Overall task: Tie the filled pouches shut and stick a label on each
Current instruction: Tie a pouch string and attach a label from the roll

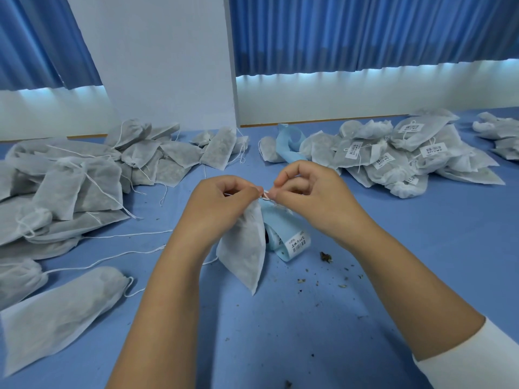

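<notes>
– Left hand [224, 197] first: how does the head view show it?
– Fingers curled tight, thumb and forefinger pinching the gathered neck of a white pouch [247, 248]. It grips the pouch and nothing else that can be made out.
– And the right hand [306, 192]?
– Also curled, its fingertips [276, 193] meeting the left's. They pinch the thin white drawstring [265, 193] right at the pouch's neck. Whether a knot has formed there is too small to tell.
– Where does the pouch sit, and which way does it run?
– It hangs from the left hand at the middle of the scene, over the blue table [309, 318]. Its long axis is close to upright, neck at the top, with one bottom corner pointing down at the table. Whether that corner touches the cloth cannot be told.
– What lies behind it?
– The label roll [289, 240] lies on the table just past the pouch, one printed label showing.
– The other pouches?
– The unlabelled pile [70, 186] is spread on the left with loose strings trailing; the labelled pile [393, 153] lies at the far right, well apart from the hands.
</notes>
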Demonstrator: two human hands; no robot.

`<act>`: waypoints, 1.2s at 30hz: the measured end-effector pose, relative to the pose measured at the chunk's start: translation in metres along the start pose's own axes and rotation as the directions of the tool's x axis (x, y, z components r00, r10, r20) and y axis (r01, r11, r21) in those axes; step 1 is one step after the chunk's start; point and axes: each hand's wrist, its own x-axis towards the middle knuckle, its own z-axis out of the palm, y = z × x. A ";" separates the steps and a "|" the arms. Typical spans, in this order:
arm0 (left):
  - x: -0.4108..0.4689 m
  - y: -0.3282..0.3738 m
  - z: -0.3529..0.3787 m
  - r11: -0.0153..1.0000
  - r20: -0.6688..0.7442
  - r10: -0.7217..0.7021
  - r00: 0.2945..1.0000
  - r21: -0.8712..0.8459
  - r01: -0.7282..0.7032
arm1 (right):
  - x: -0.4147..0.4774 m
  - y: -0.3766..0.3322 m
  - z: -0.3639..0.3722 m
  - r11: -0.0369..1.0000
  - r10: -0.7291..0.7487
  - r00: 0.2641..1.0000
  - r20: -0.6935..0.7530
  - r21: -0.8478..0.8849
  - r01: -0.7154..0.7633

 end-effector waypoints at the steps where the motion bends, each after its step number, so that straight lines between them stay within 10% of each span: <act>1: 0.000 0.000 0.000 1.000 0.001 -0.002 1.000 -0.002 0.002 | 0.000 -0.001 -0.002 0.999 0.025 1.000 0.013 0.040 -0.025; 18: -0.003 0.005 -0.002 0.981 0.107 -0.006 0.994 -0.191 0.027 | 0.000 -0.004 0.004 0.893 0.152 0.988 -0.013 0.431 -0.131; 36: -0.002 0.005 -0.005 0.896 0.254 -0.116 0.960 -0.391 0.212 | -0.005 -0.007 0.007 0.971 -0.147 0.985 -0.090 0.175 0.161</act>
